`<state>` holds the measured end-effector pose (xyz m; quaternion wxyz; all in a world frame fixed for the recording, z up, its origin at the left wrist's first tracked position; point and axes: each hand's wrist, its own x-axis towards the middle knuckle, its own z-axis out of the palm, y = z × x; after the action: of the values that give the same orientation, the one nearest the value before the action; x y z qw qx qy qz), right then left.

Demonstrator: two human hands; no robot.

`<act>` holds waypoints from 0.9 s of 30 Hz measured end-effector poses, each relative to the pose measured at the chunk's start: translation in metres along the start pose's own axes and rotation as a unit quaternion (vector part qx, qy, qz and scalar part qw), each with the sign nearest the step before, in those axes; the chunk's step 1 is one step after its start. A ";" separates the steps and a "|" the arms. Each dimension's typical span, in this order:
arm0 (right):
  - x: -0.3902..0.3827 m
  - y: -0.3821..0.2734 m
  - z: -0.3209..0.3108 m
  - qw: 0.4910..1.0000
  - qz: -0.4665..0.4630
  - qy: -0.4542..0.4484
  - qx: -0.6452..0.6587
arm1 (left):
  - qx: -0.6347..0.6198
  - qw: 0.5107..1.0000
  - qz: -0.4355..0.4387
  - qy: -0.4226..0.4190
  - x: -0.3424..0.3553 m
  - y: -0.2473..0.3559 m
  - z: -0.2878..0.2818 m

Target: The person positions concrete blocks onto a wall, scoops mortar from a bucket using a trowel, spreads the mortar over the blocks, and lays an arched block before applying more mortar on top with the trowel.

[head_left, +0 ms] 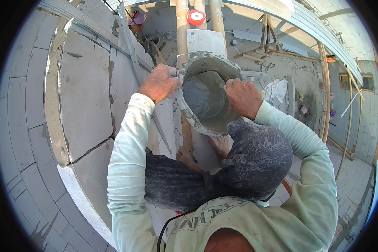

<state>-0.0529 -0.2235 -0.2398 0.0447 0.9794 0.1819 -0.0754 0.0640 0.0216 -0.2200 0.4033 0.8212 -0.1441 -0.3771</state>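
While both of my hands clamp the rim of the mortar bucket [206, 94], left hand [159, 82] on its left edge and right hand [242, 97] on its right, it hangs tilted over the bamboo scaffold poles [182, 25], beside the grey block wall [86, 92]. Wet mortar inside looks heavy; I judge a slick rim could slip from my fingers and spill onto my bare feet [188, 157] below.
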 end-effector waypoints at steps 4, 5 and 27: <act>-0.003 0.002 0.004 1.000 0.002 0.000 -0.005 | -0.017 1.000 -0.006 -0.001 -0.004 0.009 0.003; -0.003 0.002 0.004 1.000 0.002 -0.001 -0.005 | -0.025 1.000 -0.005 -0.002 -0.004 0.011 0.004; -0.001 -0.017 0.004 0.995 -0.012 -0.034 0.097 | -0.043 0.998 0.000 0.052 -0.001 0.000 0.008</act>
<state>-0.0605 -0.2088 -0.2444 -0.0454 0.9737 0.1838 -0.1269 0.0574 0.0180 -0.2222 0.4449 0.8218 -0.1069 -0.3394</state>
